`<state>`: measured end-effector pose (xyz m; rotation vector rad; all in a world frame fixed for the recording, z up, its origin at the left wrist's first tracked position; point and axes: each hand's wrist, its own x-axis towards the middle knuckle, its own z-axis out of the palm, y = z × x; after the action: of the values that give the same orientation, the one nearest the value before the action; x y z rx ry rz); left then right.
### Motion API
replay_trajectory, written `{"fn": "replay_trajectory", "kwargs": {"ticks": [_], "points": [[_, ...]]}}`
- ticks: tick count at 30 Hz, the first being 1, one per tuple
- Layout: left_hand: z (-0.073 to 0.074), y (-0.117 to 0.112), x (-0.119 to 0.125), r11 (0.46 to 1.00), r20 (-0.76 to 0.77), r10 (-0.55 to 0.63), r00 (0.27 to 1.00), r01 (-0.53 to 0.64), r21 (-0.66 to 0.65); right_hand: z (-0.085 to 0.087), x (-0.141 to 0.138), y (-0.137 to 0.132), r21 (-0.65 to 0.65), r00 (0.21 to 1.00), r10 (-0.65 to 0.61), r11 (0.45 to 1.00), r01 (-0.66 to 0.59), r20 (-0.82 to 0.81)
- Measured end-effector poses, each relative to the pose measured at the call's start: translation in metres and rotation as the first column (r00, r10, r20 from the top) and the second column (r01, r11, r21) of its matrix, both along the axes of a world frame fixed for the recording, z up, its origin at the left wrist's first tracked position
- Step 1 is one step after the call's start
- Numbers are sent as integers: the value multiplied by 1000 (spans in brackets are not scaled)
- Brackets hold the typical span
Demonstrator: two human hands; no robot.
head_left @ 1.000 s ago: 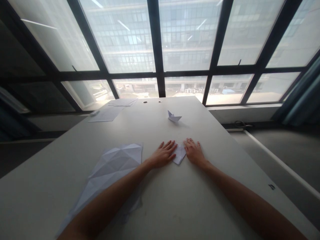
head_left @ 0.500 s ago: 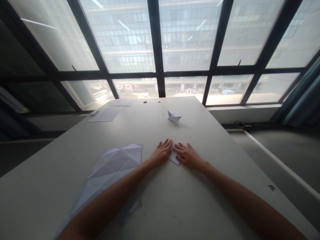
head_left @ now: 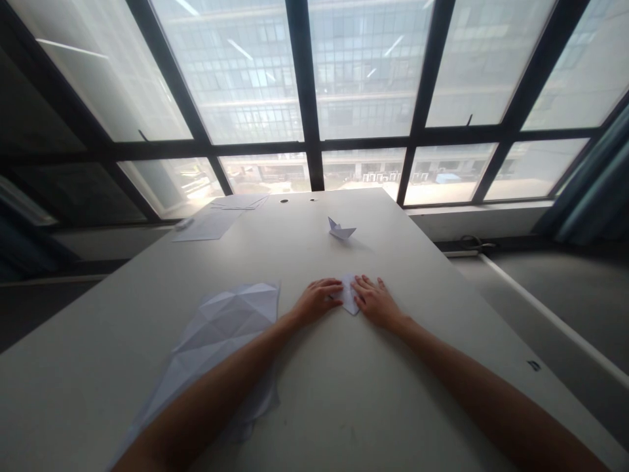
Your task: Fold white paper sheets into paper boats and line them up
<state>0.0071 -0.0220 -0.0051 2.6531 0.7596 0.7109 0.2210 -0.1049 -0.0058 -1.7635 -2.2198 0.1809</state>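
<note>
A small folded white paper point(head_left: 349, 296) lies on the white table point(head_left: 344, 406) between my two hands. My left hand point(head_left: 317, 300) rests on its left side with the fingers bent and the tips on the paper. My right hand point(head_left: 374, 301) lies flat over its right edge with the fingers stretched out. Farther back stands a finished white paper boat point(head_left: 340, 229).
A large creased white sheet point(head_left: 223, 334) lies on the table under my left forearm. More paper sheets point(head_left: 216, 219) lie at the far left corner. Two small holes point(head_left: 284, 200) mark the table's far edge. Big windows with dark frames stand behind.
My right hand slid left over the paper, then back to its right edge. My left hand's fingers curled from flat. The paper's visible part shifted slightly away from me.
</note>
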Motion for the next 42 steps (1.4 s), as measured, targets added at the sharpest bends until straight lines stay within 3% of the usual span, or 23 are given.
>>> {"fn": "replay_trajectory", "kwargs": {"ticks": [8, 16, 21, 25, 34, 38, 42], "points": [[4, 1, -1, 999, 23, 37, 999, -37, -35, 3, 2, 1, 17, 997, -9, 1000, 10, -73], [3, 2, -2, 999, 5, 5, 1000, -5, -33, -2, 15, 10, 75, 968, 6, 997, 13, -251], [8, -2, -2, 998, 14, 47, 999, -46, -50, 0, 24, 10, 136, 921, 57, 991, -4, -385], [11, -5, -1, 996, 3, 82, 997, -82, -29, 3, 23, 8, 204, 933, 85, 979, -13, -350], [11, -5, 0, 995, 8, 99, 995, -99, -31, 4, 23, 11, 160, 944, 0, 986, 56, -330], [11, -5, 1, 984, 38, 166, 985, -163, -72, 0, 23, 13, 159, 922, -86, 975, 156, -376], [11, -7, 3, 967, 2, 237, 971, -236, -102, -2, 22, 13, 147, 936, -167, 964, 220, -309]]}}
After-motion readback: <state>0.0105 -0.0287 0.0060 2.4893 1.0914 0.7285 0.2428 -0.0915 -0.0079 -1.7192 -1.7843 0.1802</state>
